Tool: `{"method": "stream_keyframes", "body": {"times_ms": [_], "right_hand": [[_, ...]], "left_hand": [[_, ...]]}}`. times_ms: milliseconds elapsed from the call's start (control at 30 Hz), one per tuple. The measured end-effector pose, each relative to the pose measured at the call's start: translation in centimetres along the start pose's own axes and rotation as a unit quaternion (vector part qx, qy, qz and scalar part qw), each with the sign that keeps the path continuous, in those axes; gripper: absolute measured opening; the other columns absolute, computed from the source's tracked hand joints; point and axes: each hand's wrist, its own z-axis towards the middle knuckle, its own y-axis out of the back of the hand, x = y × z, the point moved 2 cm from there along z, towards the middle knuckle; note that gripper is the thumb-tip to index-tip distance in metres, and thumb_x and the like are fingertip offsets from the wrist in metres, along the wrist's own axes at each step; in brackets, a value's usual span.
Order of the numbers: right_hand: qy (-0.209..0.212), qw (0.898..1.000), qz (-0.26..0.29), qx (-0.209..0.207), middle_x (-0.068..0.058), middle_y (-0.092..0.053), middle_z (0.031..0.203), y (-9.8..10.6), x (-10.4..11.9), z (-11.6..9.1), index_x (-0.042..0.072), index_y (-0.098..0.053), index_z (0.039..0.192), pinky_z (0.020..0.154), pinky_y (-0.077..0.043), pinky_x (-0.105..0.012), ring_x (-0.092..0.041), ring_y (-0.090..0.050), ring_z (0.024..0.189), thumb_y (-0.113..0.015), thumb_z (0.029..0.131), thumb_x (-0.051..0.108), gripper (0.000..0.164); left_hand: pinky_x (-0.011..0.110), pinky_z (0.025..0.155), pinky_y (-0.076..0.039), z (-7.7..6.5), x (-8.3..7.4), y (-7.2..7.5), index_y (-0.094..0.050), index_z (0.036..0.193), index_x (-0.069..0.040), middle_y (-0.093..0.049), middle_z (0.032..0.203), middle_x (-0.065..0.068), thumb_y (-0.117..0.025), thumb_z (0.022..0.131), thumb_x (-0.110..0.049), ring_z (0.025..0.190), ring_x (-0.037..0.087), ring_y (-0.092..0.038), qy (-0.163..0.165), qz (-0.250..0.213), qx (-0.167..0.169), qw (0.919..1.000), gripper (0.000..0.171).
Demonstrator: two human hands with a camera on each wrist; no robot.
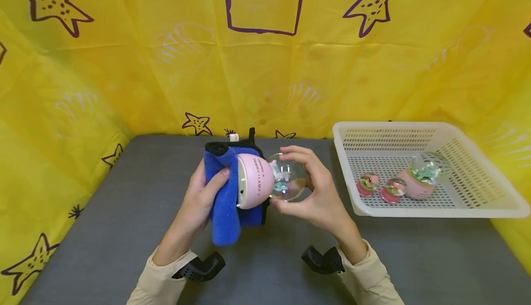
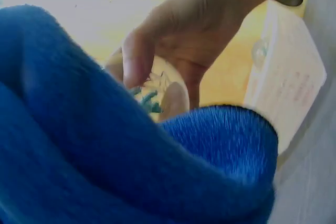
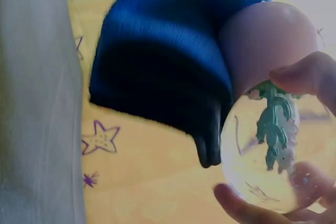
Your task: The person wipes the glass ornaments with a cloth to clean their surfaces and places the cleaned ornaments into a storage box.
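Note:
A snow globe with a pink base [image 1: 256, 180] lies on its side in the air between the two hands, its clear ball toward the right. Inside the ball, a green cactus [image 3: 273, 124] and a white figure show in the right wrist view. My right hand [image 1: 321, 192] grips the clear ball, thumb below and fingers above. My left hand [image 1: 198, 201] holds a blue cloth [image 1: 226, 213] with black edging, its thumb over the cloth beside the base's underside. The cloth passes behind the pink base. The left fingers are hidden behind the cloth.
A white plastic basket [image 1: 456, 212] stands at the right on the grey table [image 1: 124, 231]. In it lie another pink snow globe [image 1: 416, 185] and two small pink globes, one of them the left small globe [image 1: 367, 185]. A yellow patterned curtain [image 1: 257, 65] hangs behind.

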Motion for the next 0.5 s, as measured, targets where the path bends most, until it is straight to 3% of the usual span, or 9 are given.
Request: {"method": "stream_keyframes", "body": {"times_ms": [133,233,333,500], "right_hand": [[0.034,0.997,-0.058,-0.034,-0.014,-0.057,0.132,0.5,-0.2,0.1,0.004,-0.059,0.121,0.08,-0.053,-0.019,-0.022,-0.055,0.123,-0.09,0.058,-0.001,0.07],[0.052,0.993,-0.088,-0.056,-0.016,-0.058,0.131,0.8,-0.2,0.2,0.003,-0.06,0.12,0.082,-0.049,-0.015,-0.022,-0.055,0.122,-0.09,0.058,0.001,0.069],[0.062,0.989,-0.109,-0.078,-0.017,-0.059,0.13,1.0,-0.1,0.3,0.002,-0.06,0.118,0.086,-0.048,-0.016,-0.024,-0.055,0.121,-0.091,0.057,0.003,0.068],[0.068,0.984,-0.129,-0.101,-0.017,-0.059,0.128,1.5,0.0,0.3,0.002,-0.061,0.117,0.097,-0.046,-0.021,-0.026,-0.055,0.122,-0.093,0.056,0.006,0.068]], "left_hand": [[0.038,0.09,-0.051,-0.1,0.2,-0.3,-0.034,0.144,-0.01,-0.054,0.126,0.012,-0.041,0.104,-0.023,0.11,0.023,-0.059,0.112,-0.022,0.051,0.9922,0.043],[0.04,0.089,-0.051,-0.1,0.3,-0.5,-0.031,0.145,-0.011,-0.054,0.125,0.012,-0.041,0.104,-0.03,0.109,0.022,-0.058,0.172,-0.05,0.065,0.9817,0.046],[0.038,0.089,-0.051,-0.1,0.4,-0.6,-0.035,0.141,-0.012,-0.057,0.12,0.006,-0.042,0.103,-0.029,0.106,0.02,-0.059,0.18,-0.071,0.053,0.9797,0.042],[0.036,0.089,-0.052,0.0,0.4,-0.4,-0.039,0.137,-0.013,-0.059,0.117,0.0,-0.044,0.103,-0.022,0.105,0.017,-0.06,0.148,-0.076,0.033,0.9855,0.035]]}}
